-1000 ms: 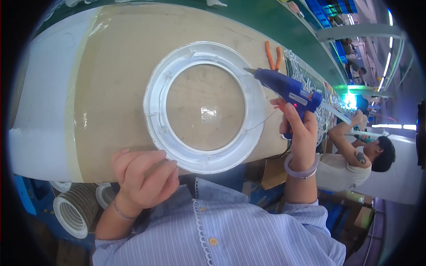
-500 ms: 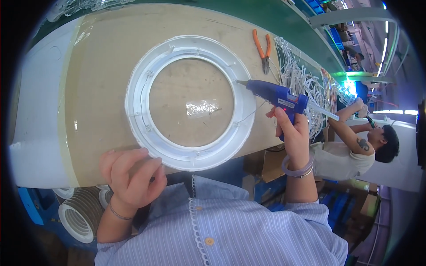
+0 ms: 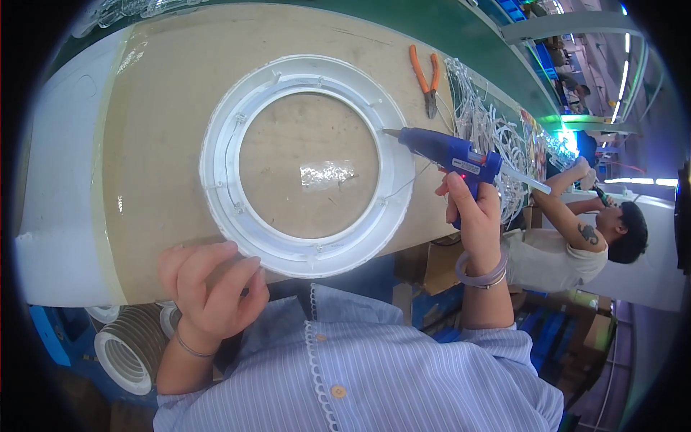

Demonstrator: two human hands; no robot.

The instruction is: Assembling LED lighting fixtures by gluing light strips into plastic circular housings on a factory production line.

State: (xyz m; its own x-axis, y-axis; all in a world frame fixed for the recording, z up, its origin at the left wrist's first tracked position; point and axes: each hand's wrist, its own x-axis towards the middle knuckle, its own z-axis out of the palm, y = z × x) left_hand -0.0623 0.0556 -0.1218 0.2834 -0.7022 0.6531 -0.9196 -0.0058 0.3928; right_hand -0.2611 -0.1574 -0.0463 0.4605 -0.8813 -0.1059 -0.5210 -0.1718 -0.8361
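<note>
A white ring-shaped frame (image 3: 394,176) lies on the brown work surface. Small clear clips sit around its inner channel, and a thin wire runs along it. My right hand (image 3: 476,219) is closed round the handle of a blue hot glue gun (image 3: 437,147). The gun's nozzle points left over the ring's right side, and a translucent glue stick (image 3: 529,180) sticks out of its back. At the ring's lower left edge is my left hand (image 3: 216,284), its fingers loosely bent and apart. Its fingertips are at the rim; whether they press on it is hard to see.
Orange-handled cutting pliers (image 3: 427,83) lie beyond the glue gun. A tangle of white wires (image 3: 489,129) is at the right. Ribbed round parts (image 3: 128,351) stand below the table at left. Another person (image 3: 576,237) works further right.
The ring and my left hand have shifted very slightly left in the picture. My right hand and the glue gun are almost where they were.
</note>
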